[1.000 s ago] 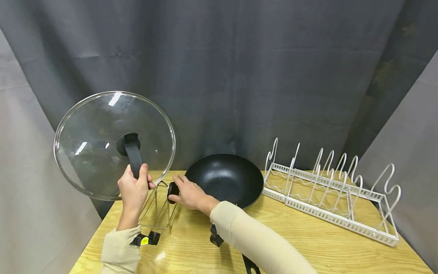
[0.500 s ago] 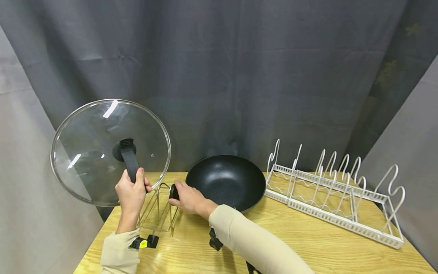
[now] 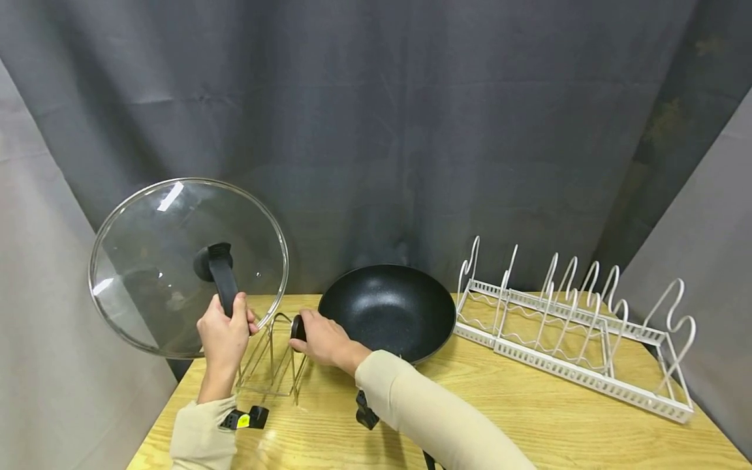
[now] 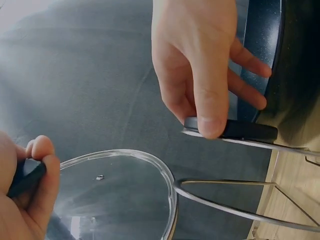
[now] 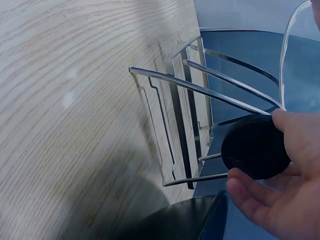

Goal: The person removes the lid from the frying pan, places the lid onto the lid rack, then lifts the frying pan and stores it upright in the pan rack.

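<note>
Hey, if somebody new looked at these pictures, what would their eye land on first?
Probably the big clear lid, held up by its black handle in the person's left grip, on the left of the head view. Next might come the black pan in the middle, and the white rack to its right. Near the pan's left edge, the right grip pinches a black disc on a small metal rack.

Head view looks down — closer wrist views share the wire rack [image 5: 178, 120].

lid handle [image 3: 224, 277], disc [image 5: 254, 147], pan [image 3: 388, 313]: black | long rack [image 3: 578, 376]: white | tabletop [image 3: 323, 424]: yellow, wood-grained | curtain [image 3: 376, 143]: grey
</note>
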### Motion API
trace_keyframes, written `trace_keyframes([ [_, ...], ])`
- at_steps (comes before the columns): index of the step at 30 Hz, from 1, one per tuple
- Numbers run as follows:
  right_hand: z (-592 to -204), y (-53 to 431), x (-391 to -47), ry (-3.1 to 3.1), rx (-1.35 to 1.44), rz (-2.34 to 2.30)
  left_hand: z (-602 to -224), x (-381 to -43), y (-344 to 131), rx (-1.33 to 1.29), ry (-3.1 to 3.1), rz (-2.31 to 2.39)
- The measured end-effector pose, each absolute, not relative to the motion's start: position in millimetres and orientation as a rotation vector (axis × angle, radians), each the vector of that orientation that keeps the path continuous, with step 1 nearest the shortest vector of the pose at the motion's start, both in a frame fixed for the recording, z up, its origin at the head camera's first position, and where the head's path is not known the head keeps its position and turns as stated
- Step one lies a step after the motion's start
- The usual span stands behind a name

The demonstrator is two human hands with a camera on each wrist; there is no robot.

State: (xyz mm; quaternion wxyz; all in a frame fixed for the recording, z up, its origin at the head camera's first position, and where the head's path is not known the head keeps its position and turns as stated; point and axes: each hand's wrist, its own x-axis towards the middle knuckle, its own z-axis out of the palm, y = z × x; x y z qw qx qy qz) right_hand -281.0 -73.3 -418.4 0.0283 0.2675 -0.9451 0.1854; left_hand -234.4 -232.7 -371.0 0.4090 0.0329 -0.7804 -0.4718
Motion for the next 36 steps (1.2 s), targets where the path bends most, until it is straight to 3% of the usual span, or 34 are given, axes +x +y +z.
trace_keyframes([
  [36, -418, -60, -289, -2.917, 0.972, 0.614, -406, -224, -238, 0.127, -2.269, -0.964],
])
